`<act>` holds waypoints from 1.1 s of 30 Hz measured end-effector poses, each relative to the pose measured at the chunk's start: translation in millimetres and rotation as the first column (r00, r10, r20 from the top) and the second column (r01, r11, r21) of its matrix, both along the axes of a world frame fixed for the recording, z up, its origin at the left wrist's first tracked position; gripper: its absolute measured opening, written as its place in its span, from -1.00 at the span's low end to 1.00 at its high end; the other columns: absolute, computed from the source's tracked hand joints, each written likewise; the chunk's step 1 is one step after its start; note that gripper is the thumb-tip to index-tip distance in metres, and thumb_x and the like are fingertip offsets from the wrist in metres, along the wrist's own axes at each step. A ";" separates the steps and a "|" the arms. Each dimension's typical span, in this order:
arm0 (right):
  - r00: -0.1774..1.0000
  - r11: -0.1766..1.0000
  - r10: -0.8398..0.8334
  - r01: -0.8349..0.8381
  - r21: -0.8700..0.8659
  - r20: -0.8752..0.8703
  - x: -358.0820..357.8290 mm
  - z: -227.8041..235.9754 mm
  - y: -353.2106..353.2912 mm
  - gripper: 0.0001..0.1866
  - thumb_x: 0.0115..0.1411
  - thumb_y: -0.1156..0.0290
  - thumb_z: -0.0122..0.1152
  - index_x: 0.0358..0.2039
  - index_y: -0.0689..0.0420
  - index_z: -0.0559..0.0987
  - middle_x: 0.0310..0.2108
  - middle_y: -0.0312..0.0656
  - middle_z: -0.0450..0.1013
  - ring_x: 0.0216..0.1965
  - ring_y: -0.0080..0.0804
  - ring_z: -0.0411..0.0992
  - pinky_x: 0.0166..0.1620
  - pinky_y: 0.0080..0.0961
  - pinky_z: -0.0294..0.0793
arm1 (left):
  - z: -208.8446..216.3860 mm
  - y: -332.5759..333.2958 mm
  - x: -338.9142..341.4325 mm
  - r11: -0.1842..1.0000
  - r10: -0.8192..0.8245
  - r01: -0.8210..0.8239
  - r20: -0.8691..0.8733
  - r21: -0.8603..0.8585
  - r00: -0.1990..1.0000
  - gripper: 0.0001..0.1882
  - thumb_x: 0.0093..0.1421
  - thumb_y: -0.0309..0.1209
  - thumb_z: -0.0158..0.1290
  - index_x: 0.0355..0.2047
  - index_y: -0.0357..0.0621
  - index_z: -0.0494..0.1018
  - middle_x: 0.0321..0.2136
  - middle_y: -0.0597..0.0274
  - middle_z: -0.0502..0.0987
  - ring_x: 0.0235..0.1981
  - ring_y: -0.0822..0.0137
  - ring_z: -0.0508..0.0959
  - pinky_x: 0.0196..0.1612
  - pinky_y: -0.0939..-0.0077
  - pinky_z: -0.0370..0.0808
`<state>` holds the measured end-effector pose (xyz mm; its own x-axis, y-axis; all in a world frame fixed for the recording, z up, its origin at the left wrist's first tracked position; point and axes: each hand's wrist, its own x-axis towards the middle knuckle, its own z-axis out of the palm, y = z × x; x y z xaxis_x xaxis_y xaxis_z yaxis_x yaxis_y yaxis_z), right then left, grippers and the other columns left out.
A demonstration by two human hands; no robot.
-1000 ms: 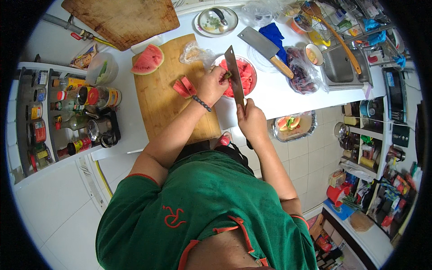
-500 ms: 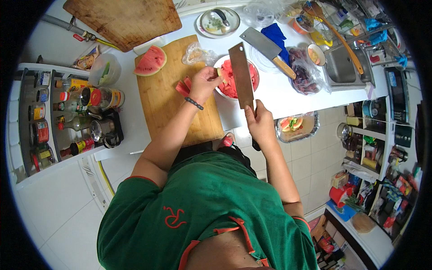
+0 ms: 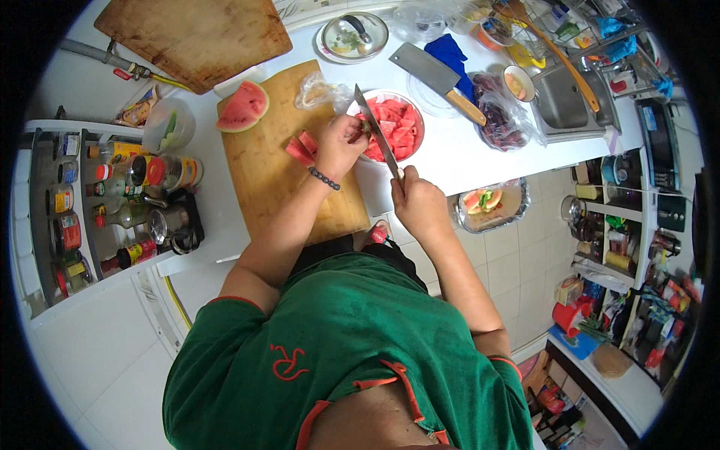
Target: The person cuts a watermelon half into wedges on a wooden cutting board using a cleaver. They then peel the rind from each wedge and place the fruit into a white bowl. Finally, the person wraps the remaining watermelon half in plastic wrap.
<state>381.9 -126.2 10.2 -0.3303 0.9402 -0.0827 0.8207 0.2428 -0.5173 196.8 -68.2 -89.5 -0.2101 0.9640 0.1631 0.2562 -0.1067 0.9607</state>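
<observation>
My right hand [image 3: 420,202] grips the handle of a cleaver [image 3: 379,133]. Its blade is seen nearly edge-on, slanting over the left part of a bowl full of cut watermelon chunks [image 3: 400,124]. Close to the blade, at the bowl's left rim, my left hand [image 3: 341,144] is closed around a small watermelon piece, mostly hidden by the fingers. Beneath that wrist lies a wooden cutting board [image 3: 277,180]. Watermelon slices [image 3: 302,147] rest on it beside my left hand, and a larger watermelon wedge [image 3: 244,106] sits at its far left.
A second cleaver [image 3: 435,79] lies right of the bowl, near a bag of dark fruit [image 3: 501,120] and the sink [image 3: 566,101]. A glass lid [image 3: 352,37] is at the back. Jars [image 3: 169,171] crowd the left shelf. A foil-lined bin [image 3: 491,214] with rinds stands below the counter.
The cleaver has turned from showing its broad face to nearly edge-on, and its blade has swung left toward my left hand. My left hand's fingers have curled more over the watermelon piece.
</observation>
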 end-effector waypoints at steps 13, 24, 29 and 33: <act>0.998 0.995 -0.048 0.051 0.083 -0.032 10.1 -21.5 6.2 -0.75 0.18 0.30 0.07 -0.45 0.22 0.34 -0.71 0.04 0.43 -0.63 0.04 0.46 -0.52 -0.15 0.45 | 13.1 -5.4 -2.7 0.997 -0.056 0.069 0.302 -0.031 0.952 -0.83 0.09 -0.65 0.08 -0.29 -0.28 0.39 -0.39 0.22 0.56 -0.34 0.46 0.55 -0.25 0.61 0.50; 0.892 0.936 -0.337 0.352 -0.004 -0.301 72.3 3.0 -8.3 -0.75 0.18 0.30 0.14 -0.44 0.22 0.37 -0.72 0.03 0.36 -0.65 0.07 0.38 -0.55 -0.16 0.32 | 14.3 -9.0 40.9 0.946 -0.100 0.280 0.670 -0.167 0.736 -0.68 0.16 -0.64 0.03 -0.05 -0.26 0.32 -0.18 0.20 0.51 -0.22 0.37 0.55 -0.18 0.52 0.56; 0.691 0.821 -0.538 0.560 -0.113 -0.483 113.7 0.1 -26.4 -0.74 0.18 0.38 0.17 -0.50 0.26 0.33 -0.69 -0.03 0.26 -0.67 -0.26 0.21 -0.53 -0.35 0.27 | -19.8 -36.8 146.1 0.817 -0.405 0.553 0.522 -0.161 0.750 -0.73 0.05 -0.64 0.12 -0.27 -0.19 0.31 -0.41 0.28 0.47 -0.41 0.44 0.56 -0.33 0.60 0.53; 0.591 0.795 -0.561 0.579 -0.180 -0.579 125.1 11.4 -33.7 -0.76 0.22 0.44 0.12 -0.51 0.25 0.32 -0.68 -0.30 0.23 -0.56 -0.63 0.15 -0.53 -0.58 0.20 | -61.4 -41.9 226.5 0.847 -0.488 0.491 0.065 -0.206 0.870 -0.44 -0.05 -0.19 0.28 -0.21 -0.28 0.26 -0.40 0.15 0.46 -0.34 0.35 0.52 -0.29 0.45 0.49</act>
